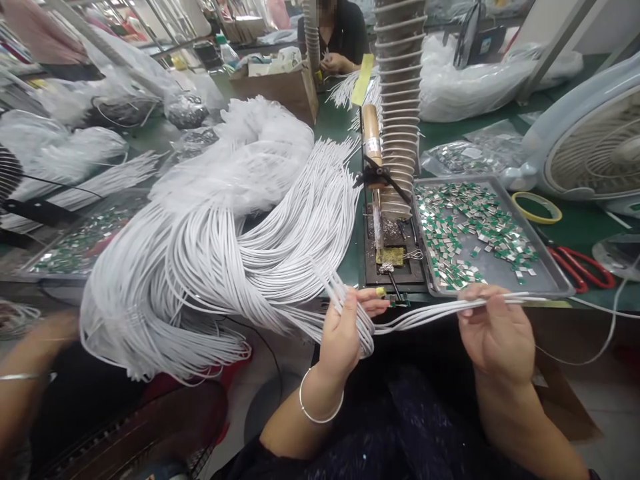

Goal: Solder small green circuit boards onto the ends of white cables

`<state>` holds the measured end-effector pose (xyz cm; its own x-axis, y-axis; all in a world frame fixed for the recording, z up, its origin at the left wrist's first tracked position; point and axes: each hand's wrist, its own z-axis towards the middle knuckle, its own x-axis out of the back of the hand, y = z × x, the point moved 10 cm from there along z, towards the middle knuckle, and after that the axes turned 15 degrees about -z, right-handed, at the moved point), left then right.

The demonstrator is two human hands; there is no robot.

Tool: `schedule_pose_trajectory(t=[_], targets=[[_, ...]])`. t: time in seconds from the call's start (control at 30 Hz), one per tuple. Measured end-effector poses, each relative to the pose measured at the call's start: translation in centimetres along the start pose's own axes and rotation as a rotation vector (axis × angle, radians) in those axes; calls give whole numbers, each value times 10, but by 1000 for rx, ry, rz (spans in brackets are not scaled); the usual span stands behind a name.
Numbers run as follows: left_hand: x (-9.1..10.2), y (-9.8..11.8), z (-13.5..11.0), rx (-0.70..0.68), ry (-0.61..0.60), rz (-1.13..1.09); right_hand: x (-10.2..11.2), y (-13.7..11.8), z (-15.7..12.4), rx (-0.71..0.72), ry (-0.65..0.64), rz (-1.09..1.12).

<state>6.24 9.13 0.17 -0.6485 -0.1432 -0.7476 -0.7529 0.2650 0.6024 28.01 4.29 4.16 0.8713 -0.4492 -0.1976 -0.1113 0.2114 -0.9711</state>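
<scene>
My left hand (345, 330) is closed around a small bunch of thin white cables (410, 317) where they leave the big heap of white cables (225, 247). A silver bangle sits on that wrist. My right hand (493, 327) pinches the same bunch further right, and the cable ends stick out past it over the table's front edge. Both hands are held just in front of a small soldering jig (393, 257) with a wooden-handled iron (373, 140) standing over it.
A metal tray (550, 280) of small green and silver parts lies right of the jig. Red scissors (580, 263), a yellow tape ring (537, 207) and a fan (595, 143) are at the right. A ribbed hose (400, 100) hangs behind. Another person sits opposite; a blurred arm (30, 373) is at left.
</scene>
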Motion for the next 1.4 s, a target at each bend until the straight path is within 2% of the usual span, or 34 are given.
schedule_pose_trajectory(t=[0.07,0.17,0.3,0.37,0.53,0.77,0.9,1.13,1.4], targets=[[5,18,0,-139,20,-7,11,-8,2,38,28,-14],[2,24,-2,-177,-45,-5,12,-18,1,110,-45,-111],[-12,2,-8,-31,-192,99,-28,-10,-14,117,-408,-481],[-17,-9,-12,16,-242,189,-49,-2,-23,121,-540,-635],[-25,-13,-19,19,-261,361,-76,3,-30,191,-600,-745],[-41,4,-22,-139,-310,615,-94,12,-41,247,-743,-844],[-42,4,-21,-173,-311,657,-99,13,-44,306,-747,-919],[-22,-9,-12,23,-178,465,-100,1,-43,377,-662,-890],[-20,-13,-10,75,-166,442,-95,-4,-42,415,-569,-823]])
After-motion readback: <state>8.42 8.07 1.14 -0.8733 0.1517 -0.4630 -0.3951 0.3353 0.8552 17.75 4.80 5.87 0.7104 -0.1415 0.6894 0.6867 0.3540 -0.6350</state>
